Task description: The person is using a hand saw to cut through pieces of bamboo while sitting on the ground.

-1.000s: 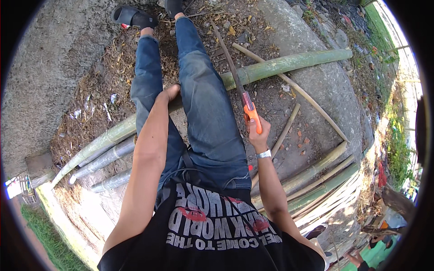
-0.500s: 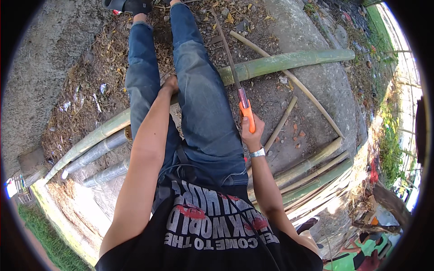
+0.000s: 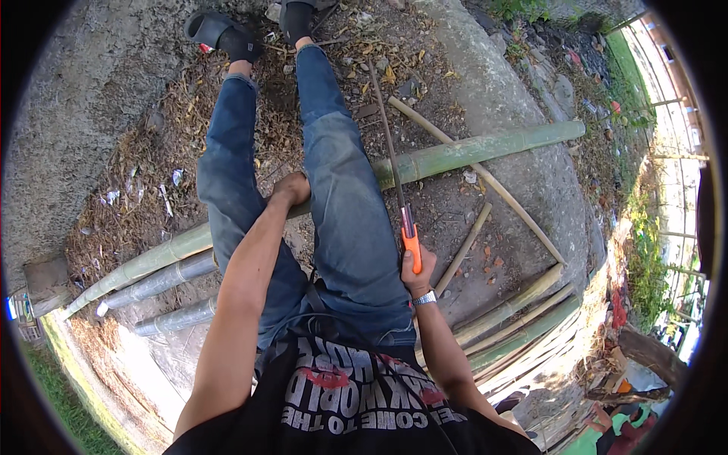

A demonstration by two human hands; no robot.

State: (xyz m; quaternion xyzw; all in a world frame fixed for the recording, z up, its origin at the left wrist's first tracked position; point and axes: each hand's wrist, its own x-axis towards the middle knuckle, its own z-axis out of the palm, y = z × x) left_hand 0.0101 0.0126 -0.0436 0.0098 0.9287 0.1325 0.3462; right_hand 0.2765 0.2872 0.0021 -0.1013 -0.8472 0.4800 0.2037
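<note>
My right hand (image 3: 419,271) is closed round the orange handle of a handsaw (image 3: 411,246). The saw's long, narrow blade points away from me and crosses a thick green bamboo pole (image 3: 485,149) just right of my right knee. That pole runs crosswise under my legs, its right part lying over the edge of a concrete slab. Between my knees, my left hand (image 3: 292,188) is closed on the pole, with the fingertips partly hidden. How deep the blade sits in the bamboo cannot be made out.
A thin brown stick (image 3: 516,208) passes under the pole at a slant, near a shorter stick (image 3: 466,246). Grey bamboo lengths (image 3: 171,277) lie at left; more poles (image 3: 523,326) are stacked at right. Dry leaves and litter cover the soil beside a rough concrete surface (image 3: 91,98).
The whole view has tilted, so pole, saw and both hands appear lower in the picture and my feet show more. The saw still crosses the pole at about the same place.
</note>
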